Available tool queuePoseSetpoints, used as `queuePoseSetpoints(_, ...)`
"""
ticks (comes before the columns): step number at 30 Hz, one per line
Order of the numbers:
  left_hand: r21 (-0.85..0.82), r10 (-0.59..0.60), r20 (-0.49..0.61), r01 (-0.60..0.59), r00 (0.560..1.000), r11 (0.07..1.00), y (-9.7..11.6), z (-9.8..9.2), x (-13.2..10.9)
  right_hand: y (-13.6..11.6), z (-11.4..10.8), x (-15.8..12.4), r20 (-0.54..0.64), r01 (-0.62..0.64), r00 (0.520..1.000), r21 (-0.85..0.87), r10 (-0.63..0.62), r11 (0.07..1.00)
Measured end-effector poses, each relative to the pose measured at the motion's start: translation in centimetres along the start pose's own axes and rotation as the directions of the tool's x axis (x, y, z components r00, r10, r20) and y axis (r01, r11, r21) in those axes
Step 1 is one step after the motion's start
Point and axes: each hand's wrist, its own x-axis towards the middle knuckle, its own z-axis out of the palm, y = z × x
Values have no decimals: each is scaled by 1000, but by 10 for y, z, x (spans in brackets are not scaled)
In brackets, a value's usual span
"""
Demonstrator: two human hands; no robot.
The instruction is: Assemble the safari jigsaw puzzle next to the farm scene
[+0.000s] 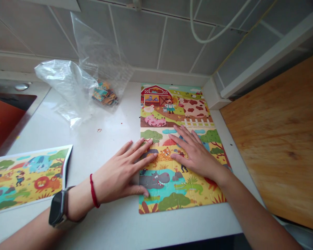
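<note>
On the white counter lies an assembled safari jigsaw puzzle [169, 184], with a hippo, a crocodile and a leopard on it. My left hand [125, 168] rests with spread fingers on its left edge, the thumb near the hippo. Flat across the puzzle's upper middle is my right hand [191, 149], fingers apart, covering part of the picture. Touching the top of this puzzle is a farm jigsaw puzzle [172, 104] showing a barn, a cow and a pig. Neither hand grips anything.
A printed picture sheet [28, 177] with the safari scene lies at the left. Behind it are clear plastic bags [70, 83], one holding loose puzzle pieces [105, 93]. A wooden board [279, 139] leans at the right. An orange box [2, 121] stands far left by the sink [18, 99].
</note>
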Motion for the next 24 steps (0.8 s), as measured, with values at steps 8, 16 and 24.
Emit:
queuePoseSetpoints(8, 5, -33, 3, 33, 999, 999, 1, -1, 1, 1, 1, -1, 5, 5, 1000, -7, -5, 1000)
queuePoseSetpoints(16, -43, -67, 11, 68, 998, 997, 1, -1, 1, 1, 3, -1, 7, -1, 1000, -33, 1, 999)
queuePoseSetpoints(24, -43, -68, 41, 70, 997, 997, 0, -3, 1, 0, 0, -1, 18, -9, 1000, -25, 10, 1000)
